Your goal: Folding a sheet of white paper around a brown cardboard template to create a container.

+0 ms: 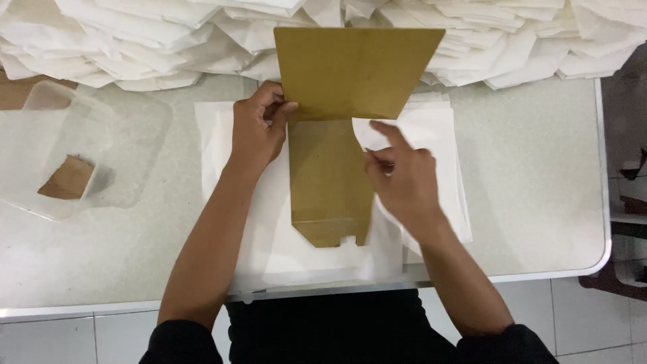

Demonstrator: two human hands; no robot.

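Bright, even overhead light; soft shadows, slight blur.

A white table [539, 222] with a rounded corner fills the view; beneath its near edge the floor [593, 317] is pale square tile with grey joints; dark furniture [630, 202] stands at the right; the light is soft and even.

Matt gold card template [337, 135] on thin white paper [431, 135].

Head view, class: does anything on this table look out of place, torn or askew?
One oddity: a ragged brown cardboard scrap lies in the clear plastic tub at the table's left end. The gold card lies fairly straight on the white sheets.
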